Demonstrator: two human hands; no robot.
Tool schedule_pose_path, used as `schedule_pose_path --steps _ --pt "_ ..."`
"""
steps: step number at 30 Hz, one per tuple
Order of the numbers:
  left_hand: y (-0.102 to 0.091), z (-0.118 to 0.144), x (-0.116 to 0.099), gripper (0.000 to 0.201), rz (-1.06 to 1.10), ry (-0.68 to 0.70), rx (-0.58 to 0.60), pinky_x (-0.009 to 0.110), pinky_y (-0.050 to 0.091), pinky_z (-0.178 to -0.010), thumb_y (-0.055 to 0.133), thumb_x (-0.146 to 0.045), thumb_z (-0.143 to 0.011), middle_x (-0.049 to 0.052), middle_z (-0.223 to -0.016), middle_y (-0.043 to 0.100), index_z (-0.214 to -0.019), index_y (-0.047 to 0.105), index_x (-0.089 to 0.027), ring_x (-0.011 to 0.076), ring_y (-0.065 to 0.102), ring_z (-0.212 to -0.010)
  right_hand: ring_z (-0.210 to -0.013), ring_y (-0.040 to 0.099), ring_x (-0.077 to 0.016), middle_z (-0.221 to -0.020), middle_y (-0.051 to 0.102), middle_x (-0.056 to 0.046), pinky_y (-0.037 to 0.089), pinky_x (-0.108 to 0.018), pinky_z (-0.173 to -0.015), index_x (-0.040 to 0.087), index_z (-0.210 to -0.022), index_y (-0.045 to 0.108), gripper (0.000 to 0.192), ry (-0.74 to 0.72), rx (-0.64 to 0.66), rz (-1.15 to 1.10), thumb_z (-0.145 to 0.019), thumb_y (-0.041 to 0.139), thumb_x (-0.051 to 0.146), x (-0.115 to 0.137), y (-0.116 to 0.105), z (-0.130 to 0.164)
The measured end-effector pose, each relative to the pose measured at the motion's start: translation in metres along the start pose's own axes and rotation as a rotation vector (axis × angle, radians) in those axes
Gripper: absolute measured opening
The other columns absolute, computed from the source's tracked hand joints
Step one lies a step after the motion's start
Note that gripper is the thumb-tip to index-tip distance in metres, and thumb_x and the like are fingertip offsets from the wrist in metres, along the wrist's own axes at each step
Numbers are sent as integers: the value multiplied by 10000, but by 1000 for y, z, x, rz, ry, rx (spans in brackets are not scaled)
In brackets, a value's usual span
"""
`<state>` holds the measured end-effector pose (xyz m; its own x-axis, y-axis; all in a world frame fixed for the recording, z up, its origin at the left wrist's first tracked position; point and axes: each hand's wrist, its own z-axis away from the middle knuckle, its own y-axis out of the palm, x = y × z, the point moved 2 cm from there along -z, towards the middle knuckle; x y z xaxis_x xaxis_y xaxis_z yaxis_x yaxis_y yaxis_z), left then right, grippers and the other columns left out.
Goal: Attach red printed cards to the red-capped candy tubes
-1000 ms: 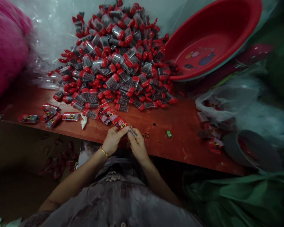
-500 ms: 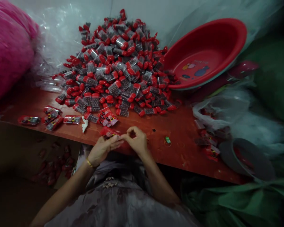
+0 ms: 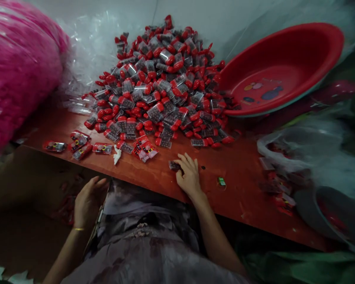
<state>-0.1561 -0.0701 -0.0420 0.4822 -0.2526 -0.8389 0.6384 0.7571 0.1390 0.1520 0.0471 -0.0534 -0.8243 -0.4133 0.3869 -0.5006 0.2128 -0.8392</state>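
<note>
We see the right hand lying on the red table, its fingers spread over a small clear box and touching it — not closed around it. The left hand hangs below the table edge, fingers open and holding nothing. Just behind the box stands a big pile of red-capped boxes, and a few red packets lie at its front. A red basin leans at the right of the pile.

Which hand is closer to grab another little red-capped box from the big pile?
Probably the right hand: it rests on the table touching one small box, just below the pile. The left hand hangs open below the table edge.
</note>
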Motion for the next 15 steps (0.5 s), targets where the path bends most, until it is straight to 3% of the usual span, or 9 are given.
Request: schedule_pose_path --steps 4,7,10,15 --pt "98 12 -12 291 -603 720 342 413 350 -1041 626 -336 -760 82 -1161 656 -1020 688 -220 264 556 -1139 -1269 417 -260 -1258 578 -119 267 -512 -1071 157 -1110 589 299 -41 -116 -20 -846 467 226 24 2 5" --pt "155 -2 -14 348 -990 1027 367 513 194 -1098 597 -313 -784 115 -1393 460 -1113 650 -214 321 342 -1329 -1271 416 -255 -1254 582 -115 269 -504 -1066 170 -1140 585 308 -50 -101 -15 -894 429 269 34 8 -6" --pt "179 -19 -8 254 -1248 1103 383 573 145 -1085 556 -298 -813 114 -1374 483 -1015 692 -228 351 282 -1353 -1265 423 -250 -1233 596 -110 264 -501 -1064 184 -1120 603 300 -46 -98 -31 -904 415 273 38 12 -12" --pt "176 -23 2 282 -1303 1157 371 573 158 -1076 470 -302 -857 111 -1323 538 -1008 701 -243 347 299 -1345 -1197 485 -237 -1162 643 -85 279 -462 -1047 202 -1038 645 258 -53 -139 -77 -900 437 265 41 15 -11"
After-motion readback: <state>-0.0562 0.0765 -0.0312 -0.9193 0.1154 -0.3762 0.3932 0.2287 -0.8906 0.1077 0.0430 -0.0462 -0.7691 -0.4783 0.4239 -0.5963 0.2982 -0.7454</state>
